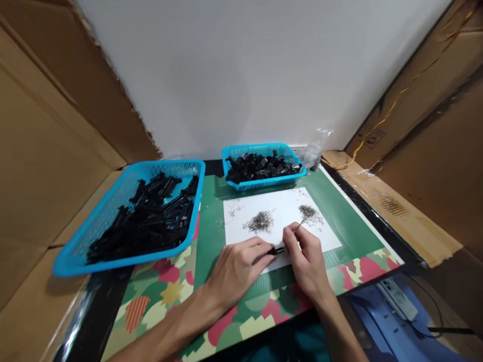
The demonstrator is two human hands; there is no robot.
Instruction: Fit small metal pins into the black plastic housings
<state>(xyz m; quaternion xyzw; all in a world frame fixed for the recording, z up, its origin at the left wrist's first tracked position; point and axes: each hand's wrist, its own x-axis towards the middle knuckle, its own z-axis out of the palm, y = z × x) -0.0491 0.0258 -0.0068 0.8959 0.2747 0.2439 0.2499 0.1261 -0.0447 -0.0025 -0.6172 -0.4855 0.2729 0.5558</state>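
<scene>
Holding a small, narrow black plastic piece [278, 250] between the fingertips of the left hand [238, 266], over the near part of a white rectangular paper sheet [285, 201]. Pinching a thin metallic tool in the right hand [307, 259] (perhaps tweezers, too fine to tell), slanting away and rightward. Judged partway through work on this one piece; impossible to say what is fitted. Lying with long axis roughly left to right, exposed end pointing at the right hand. Farther off, plenty left loose in a larger heap of tiny metal parts [260, 221] and a smaller, darker heap [308, 211]. Beyond, well stocked with black pieces in a large blue plastic basket [71, 259] at left and a smaller blue plastic basket [264, 182] behind the sheet; no telling which count as done.
</scene>
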